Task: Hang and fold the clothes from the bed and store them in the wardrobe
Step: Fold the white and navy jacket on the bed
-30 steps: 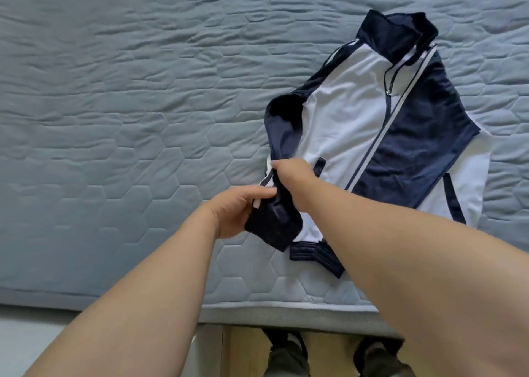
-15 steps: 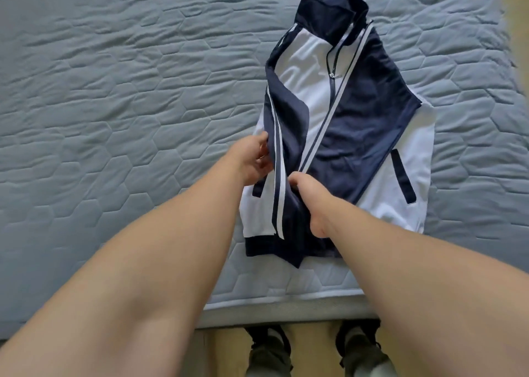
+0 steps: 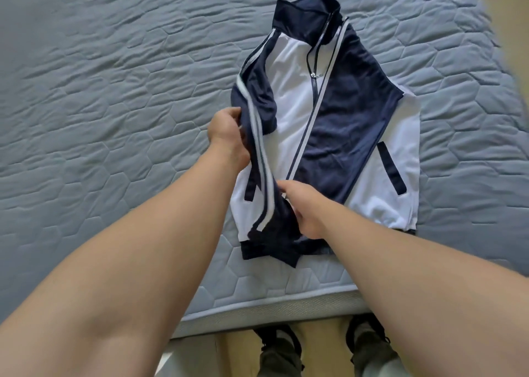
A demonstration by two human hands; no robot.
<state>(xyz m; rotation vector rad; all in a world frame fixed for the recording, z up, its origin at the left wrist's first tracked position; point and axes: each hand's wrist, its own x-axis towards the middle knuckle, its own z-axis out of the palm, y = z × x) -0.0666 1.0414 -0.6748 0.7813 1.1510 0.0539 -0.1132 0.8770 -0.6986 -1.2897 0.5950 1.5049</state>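
Quilted grey bed supports a navy-and-white jacket, left hand gripping its folded sleeve, right hand apparently pinching the same sleeve lower down.

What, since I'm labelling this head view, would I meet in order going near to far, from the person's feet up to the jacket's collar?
Shoes → bed edge → jacket hem → right hand → left hand → zipper pull → collar.

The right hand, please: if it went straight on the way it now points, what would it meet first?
The navy, white-striped jacket sleeve that the right hand holds; beyond it, probably the left hand near its wrist, though depth is unclear.
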